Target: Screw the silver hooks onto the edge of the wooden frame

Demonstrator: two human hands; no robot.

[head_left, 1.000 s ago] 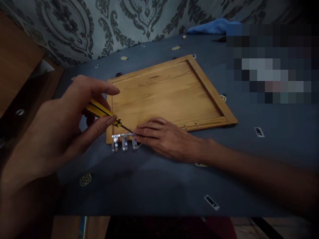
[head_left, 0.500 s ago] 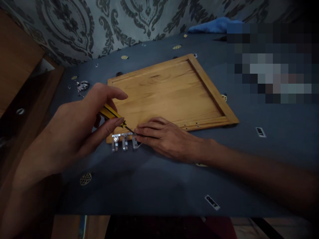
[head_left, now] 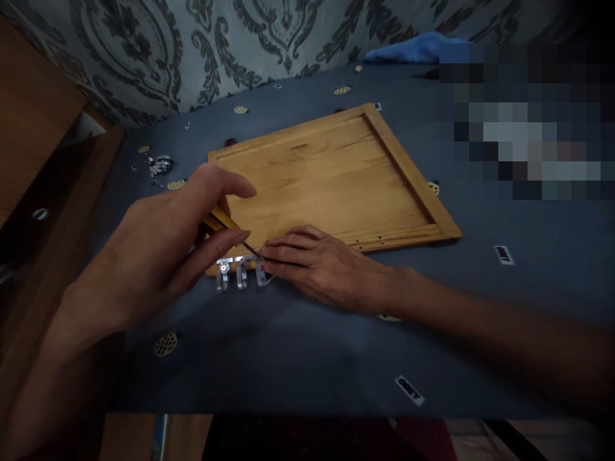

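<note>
A wooden tray-like panel [head_left: 307, 186] with a raised rim lies on the table. Along its near left edge runs a metal hook rail [head_left: 233, 260] with several silver hooks hanging past the edge. My left hand [head_left: 163, 237] is closed round the yellow handle of a screwdriver [head_left: 225, 221], its index finger raised over the panel. The screwdriver's shaft slants down to the rail, its tip close by my right fingertips. My right hand [head_left: 327, 266] presses on the rail and the panel's edge, fingers together. It hides the rail's right part; its thumb is out of sight.
Loose metal hooks [head_left: 161, 164] lie at the table's left. A blue cloth [head_left: 418, 50] rests at the back by the patterned wall [head_left: 283, 32]. Wooden furniture [head_left: 38, 115] borders the left side. A pixelated area covers the right back. Small dark holes mark the panel's near edge.
My left hand has shifted slightly right and turned a little with the screwdriver, now covering more of its handle's front end. My right hand and the panel have stayed put.
</note>
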